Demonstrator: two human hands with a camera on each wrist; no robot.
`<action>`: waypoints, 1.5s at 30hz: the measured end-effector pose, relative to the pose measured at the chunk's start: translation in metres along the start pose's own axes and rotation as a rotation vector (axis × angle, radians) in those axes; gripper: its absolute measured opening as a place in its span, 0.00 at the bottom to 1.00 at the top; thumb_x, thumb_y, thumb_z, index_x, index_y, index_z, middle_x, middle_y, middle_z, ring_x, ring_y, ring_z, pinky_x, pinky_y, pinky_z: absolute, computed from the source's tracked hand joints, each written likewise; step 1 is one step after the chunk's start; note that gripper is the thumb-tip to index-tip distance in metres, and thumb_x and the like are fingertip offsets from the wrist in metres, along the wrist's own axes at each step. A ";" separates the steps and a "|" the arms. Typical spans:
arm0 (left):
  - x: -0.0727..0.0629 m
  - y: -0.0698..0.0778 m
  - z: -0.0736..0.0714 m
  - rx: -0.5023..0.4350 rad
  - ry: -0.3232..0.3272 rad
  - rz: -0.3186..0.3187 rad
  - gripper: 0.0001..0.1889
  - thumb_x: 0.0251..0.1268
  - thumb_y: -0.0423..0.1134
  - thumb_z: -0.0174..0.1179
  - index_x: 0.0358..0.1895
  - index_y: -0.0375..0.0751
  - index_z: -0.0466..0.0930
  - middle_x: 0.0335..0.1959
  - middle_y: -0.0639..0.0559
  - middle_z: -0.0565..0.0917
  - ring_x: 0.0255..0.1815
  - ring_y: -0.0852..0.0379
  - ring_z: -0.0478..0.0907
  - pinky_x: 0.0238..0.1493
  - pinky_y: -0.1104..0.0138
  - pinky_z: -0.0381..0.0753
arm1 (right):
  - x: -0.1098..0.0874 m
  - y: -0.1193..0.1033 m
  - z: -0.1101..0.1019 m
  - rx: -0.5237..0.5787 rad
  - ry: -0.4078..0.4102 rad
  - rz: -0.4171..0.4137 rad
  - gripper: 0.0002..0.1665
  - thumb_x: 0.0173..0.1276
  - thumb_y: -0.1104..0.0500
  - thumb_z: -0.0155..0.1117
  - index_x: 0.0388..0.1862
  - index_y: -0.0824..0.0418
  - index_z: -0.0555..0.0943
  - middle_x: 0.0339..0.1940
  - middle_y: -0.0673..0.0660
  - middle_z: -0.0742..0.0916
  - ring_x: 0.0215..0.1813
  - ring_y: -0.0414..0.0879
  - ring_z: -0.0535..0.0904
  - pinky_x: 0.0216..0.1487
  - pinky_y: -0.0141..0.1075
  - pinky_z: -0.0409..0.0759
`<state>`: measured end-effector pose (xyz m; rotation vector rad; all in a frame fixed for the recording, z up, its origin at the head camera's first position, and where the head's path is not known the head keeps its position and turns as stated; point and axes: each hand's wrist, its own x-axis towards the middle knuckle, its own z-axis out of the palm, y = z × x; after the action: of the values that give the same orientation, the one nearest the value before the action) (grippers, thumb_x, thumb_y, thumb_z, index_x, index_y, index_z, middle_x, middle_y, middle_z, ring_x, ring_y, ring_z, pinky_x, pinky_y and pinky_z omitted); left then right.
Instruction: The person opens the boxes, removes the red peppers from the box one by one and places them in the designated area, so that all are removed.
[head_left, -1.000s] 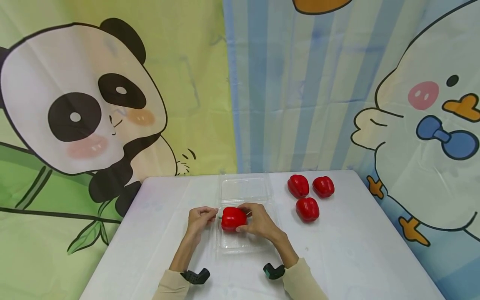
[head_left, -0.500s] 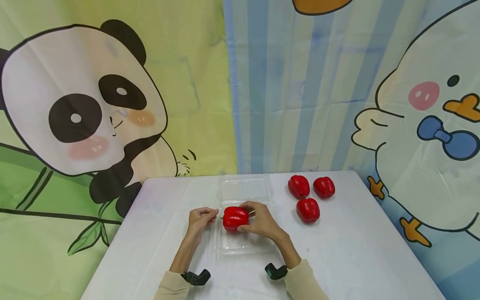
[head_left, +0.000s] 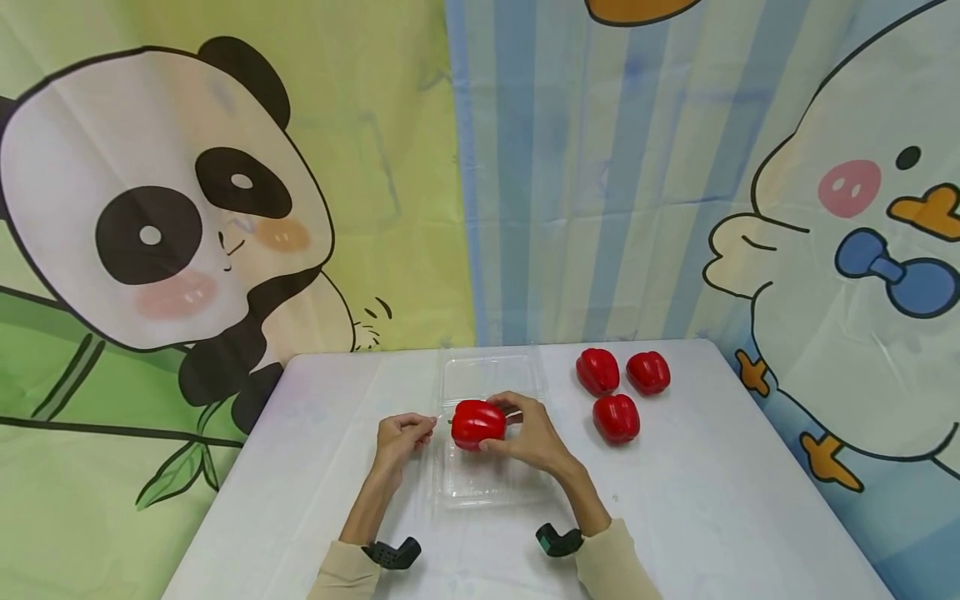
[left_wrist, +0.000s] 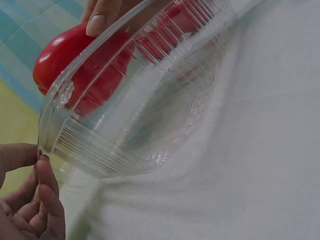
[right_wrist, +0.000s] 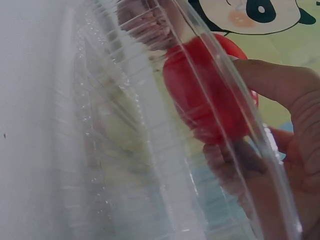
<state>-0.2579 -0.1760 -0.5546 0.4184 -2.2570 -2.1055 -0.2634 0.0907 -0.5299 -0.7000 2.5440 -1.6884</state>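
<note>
A red bell pepper (head_left: 477, 423) lies on its side in the grip of my right hand (head_left: 531, 435), thumb on the near side and fingers on the far side. It hangs over the clear plastic clamshell box (head_left: 487, 490), whose lid (head_left: 491, 379) is folded back. Through the box wall, the left wrist view shows the pepper (left_wrist: 60, 55) at rim height, partly above it. With thumb and forefinger, my left hand (head_left: 403, 442) pinches the box's left rim; the left wrist view shows this pinch (left_wrist: 30, 195) up close.
Three more red bell peppers stand to the right of the box: one at the back (head_left: 597, 372), one at the far right (head_left: 648, 372) and one nearer (head_left: 617, 418). A white cloth covers the table (head_left: 697, 500). Behind it hangs a printed curtain (head_left: 540, 183).
My right hand has lifted the bell pepper and shifted it a little to the right and away from me. The left hand stays at the box's rim.
</note>
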 end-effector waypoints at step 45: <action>0.002 -0.001 0.000 0.010 0.003 -0.020 0.10 0.70 0.34 0.73 0.41 0.26 0.89 0.24 0.55 0.86 0.24 0.64 0.79 0.29 0.73 0.79 | -0.013 0.006 -0.022 0.041 0.183 -0.019 0.43 0.53 0.52 0.90 0.68 0.53 0.83 0.63 0.54 0.90 0.59 0.51 0.86 0.66 0.56 0.86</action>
<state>-0.2596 -0.1764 -0.5559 0.4465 -2.2722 -2.1022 -0.2591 0.1163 -0.5289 -0.5956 2.6186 -1.8873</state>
